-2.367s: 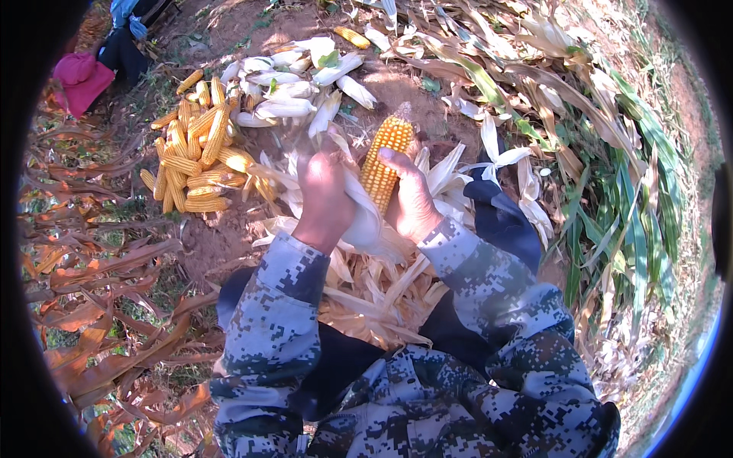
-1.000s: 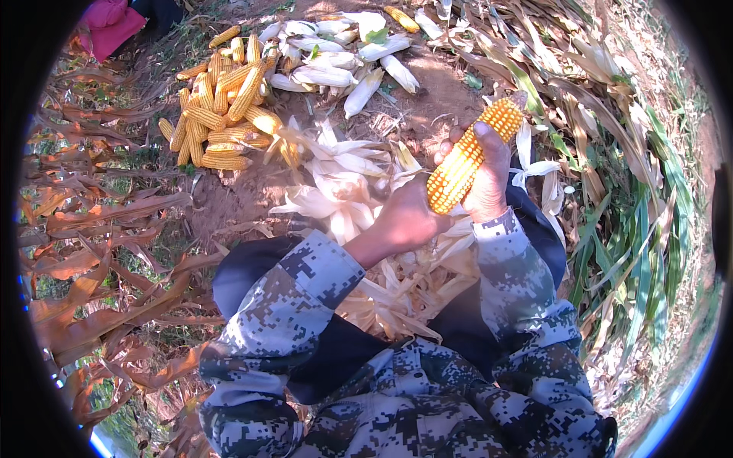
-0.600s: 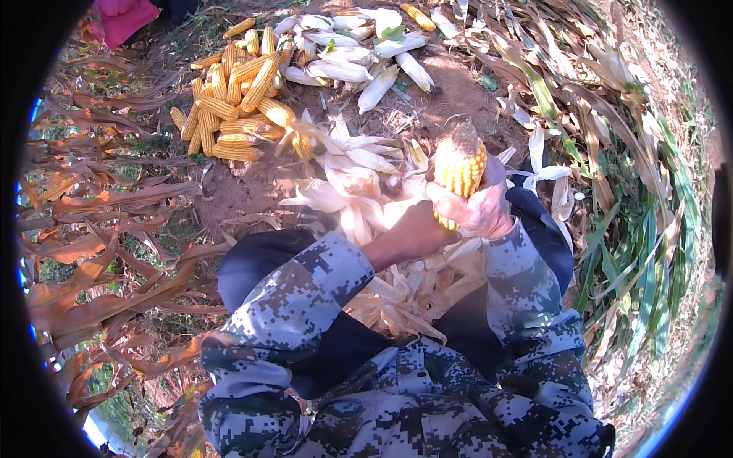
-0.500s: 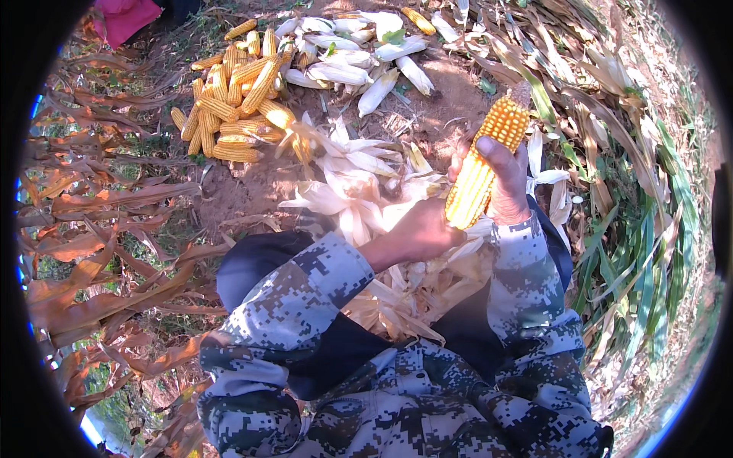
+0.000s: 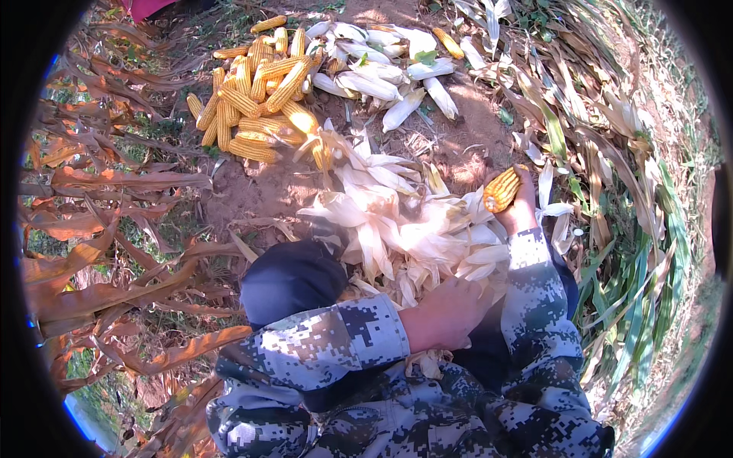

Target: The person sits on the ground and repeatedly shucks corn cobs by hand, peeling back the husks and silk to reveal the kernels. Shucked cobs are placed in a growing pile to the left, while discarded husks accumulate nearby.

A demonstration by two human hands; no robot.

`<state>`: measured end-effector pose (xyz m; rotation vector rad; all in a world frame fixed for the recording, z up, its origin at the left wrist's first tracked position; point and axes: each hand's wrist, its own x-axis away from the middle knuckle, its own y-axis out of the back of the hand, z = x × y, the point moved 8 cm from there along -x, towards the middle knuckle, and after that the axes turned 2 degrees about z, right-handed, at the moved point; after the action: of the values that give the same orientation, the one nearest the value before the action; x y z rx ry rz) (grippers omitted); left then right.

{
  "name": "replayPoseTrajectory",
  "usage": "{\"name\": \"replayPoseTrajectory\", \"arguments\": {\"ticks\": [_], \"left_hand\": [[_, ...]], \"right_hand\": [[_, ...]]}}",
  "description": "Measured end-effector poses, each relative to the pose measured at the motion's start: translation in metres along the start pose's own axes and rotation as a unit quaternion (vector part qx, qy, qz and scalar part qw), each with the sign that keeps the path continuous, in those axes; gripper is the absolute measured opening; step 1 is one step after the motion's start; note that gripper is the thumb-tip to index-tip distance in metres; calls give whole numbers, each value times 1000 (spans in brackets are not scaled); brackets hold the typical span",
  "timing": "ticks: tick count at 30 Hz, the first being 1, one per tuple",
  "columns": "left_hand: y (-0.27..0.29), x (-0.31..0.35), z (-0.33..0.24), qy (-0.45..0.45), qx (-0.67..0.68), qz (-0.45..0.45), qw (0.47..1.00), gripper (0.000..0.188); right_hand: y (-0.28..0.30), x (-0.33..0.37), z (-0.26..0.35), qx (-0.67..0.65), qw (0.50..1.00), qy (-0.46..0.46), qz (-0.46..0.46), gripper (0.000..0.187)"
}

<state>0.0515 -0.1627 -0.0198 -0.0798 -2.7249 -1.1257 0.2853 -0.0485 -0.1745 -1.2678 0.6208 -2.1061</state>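
At right, bare yellow corncob [image 5: 501, 191].

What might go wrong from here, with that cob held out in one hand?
1. The cob might slip: only the right hand holds it, while the left hand is apart from it, nearer the lap.
2. If dropped, it could land among the loose husks close by and be partly hidden.
3. The pile of bare cobs is loosely stacked, so a knock could perhaps make some roll.
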Motion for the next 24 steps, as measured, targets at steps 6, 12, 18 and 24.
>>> {"name": "replayPoseTrajectory", "arguments": {"ticks": [6, 12, 18, 24], "left_hand": [[-12, 5, -6, 9, -228, 81, 970, 40], [-20, 15, 0, -2, -169, 200, 965, 35], [8, 21, 24, 27, -194, 141, 970, 35], [27, 19, 39, 45, -202, 108, 972, 34]], "right_hand": [[-30, -32, -154, 100, 973, -206, -15, 26], [-248, -77, -260, 130, 956, -158, 211, 37], [-319, -70, -315, 282, 888, -145, 333, 49], [-196, -133, -283, 436, 873, -56, 211, 25]]}}
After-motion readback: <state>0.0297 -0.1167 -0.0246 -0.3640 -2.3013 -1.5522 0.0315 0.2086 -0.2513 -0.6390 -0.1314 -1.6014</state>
